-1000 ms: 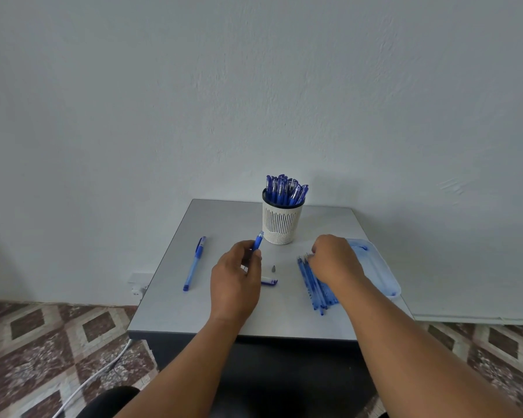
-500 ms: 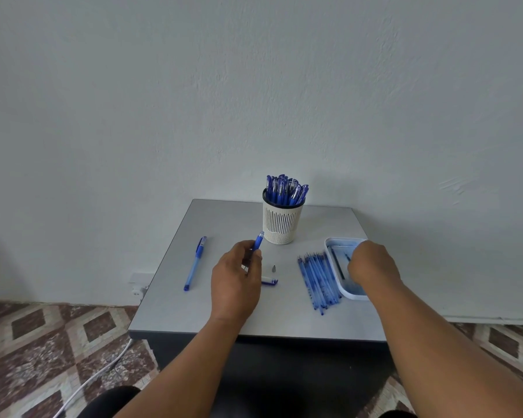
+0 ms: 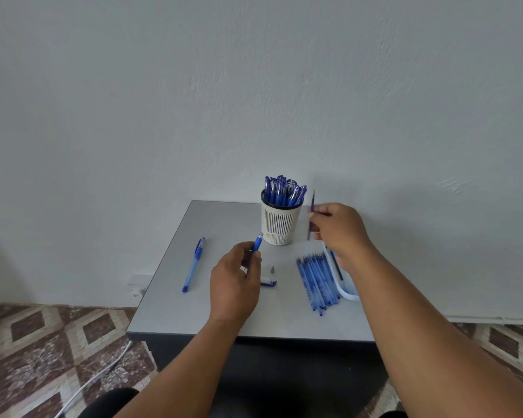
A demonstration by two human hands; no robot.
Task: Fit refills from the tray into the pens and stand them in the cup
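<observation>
A small grey table (image 3: 224,315) with a dark front edge stands against a plain white wall (image 3: 254,86). The floor (image 3: 37,342) is tiled in brown and cream diamonds. A white cable (image 3: 103,374) runs across those tiles at lower left, below a white wall socket (image 3: 138,282) just beside the table.
</observation>
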